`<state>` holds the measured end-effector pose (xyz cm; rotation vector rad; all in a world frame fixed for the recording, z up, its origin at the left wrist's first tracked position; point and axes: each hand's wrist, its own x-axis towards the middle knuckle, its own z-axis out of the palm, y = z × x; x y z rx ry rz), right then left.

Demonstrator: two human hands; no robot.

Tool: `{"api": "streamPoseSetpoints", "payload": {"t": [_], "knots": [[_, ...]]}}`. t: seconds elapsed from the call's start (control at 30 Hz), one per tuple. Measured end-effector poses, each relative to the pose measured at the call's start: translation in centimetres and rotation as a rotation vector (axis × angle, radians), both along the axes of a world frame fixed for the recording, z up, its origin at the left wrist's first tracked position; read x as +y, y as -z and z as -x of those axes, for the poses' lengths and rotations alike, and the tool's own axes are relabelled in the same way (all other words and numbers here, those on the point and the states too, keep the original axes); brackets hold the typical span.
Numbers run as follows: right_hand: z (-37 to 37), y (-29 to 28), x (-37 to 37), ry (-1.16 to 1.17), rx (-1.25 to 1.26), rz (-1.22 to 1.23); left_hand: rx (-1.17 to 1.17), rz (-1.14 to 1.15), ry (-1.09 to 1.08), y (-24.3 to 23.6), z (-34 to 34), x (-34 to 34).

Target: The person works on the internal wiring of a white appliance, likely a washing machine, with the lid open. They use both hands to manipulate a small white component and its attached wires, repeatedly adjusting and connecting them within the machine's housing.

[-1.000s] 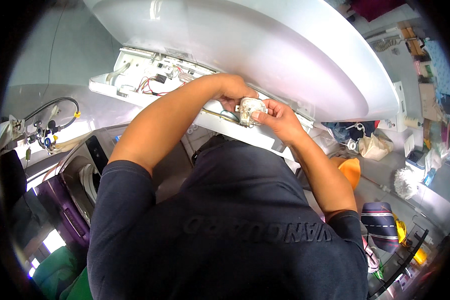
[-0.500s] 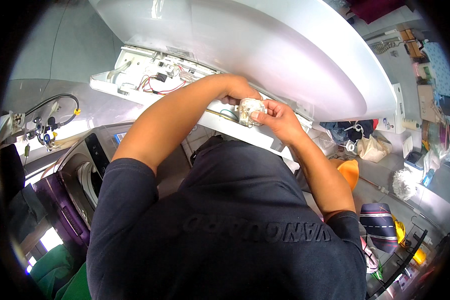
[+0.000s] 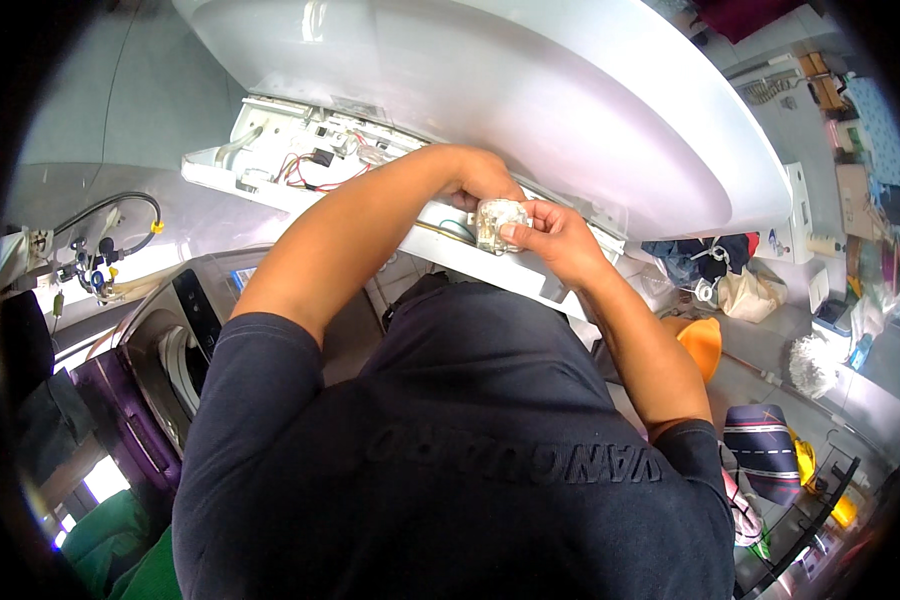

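Note:
My right hand (image 3: 558, 238) pinches a small, boxy, clear plastic part (image 3: 494, 224), thumb on its near face. Whitish and yellowish pieces show inside it. My left hand (image 3: 485, 178) is closed against the part's far upper edge, with its fingertips mostly hidden behind it. Both hands are over a long white appliance panel (image 3: 560, 292), opened to show its inside. Red and dark wires (image 3: 305, 172) and a small black block (image 3: 322, 157) lie in the panel's left half. A bluish-green wire curves just left of the clear part.
A large, glossy, pale curved cover (image 3: 530, 110) rises just beyond the panel. To the left are a front-loading machine (image 3: 185, 345), a purple suitcase (image 3: 120, 425) and a black hose (image 3: 120, 200). An orange item (image 3: 703, 345), bundled clothes (image 3: 695, 258) and a white fluffy duster (image 3: 813, 366) lie right.
Both hands keep hold of the clear part in almost the same place. The view has shifted only slightly.

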<state>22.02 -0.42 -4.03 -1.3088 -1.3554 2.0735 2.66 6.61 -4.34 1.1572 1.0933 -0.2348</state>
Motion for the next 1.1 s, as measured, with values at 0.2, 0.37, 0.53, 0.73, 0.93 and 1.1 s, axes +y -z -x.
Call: {"api": "streamPoseSetpoints", "payload": {"t": [0.2, 0.37, 0.53, 0.73, 0.93, 1.1], "knots": [[0.1, -0.4, -0.1, -0.003, -0.017, 0.011, 0.005, 0.007, 0.048, 1.6, 0.1, 0.3], [0.2, -0.9, 0.1, -0.01, -0.029, 0.019, -0.064, 0.028, -0.027, 1.7, 0.7, -0.2], [0.2, -1.0, 0.3, 0.032, -0.005, 0.048, -0.096, 0.039, -0.12, 1.5, 1.0, -0.8], [0.0, -0.6, 0.5, 0.052, 0.024, 0.061, -0.197, 0.072, -0.215, 2.0, 1.5, -1.2], [0.0, -1.1, 0.5, 0.07, 0.032, 0.069, -0.148, 0.03, -0.225, 1.7, 1.3, -1.4], [-0.2, -1.1, 0.5, 0.047, 0.03, 0.103, -0.066, 0.029, -0.183, 1.2, 0.9, -1.0]]}}
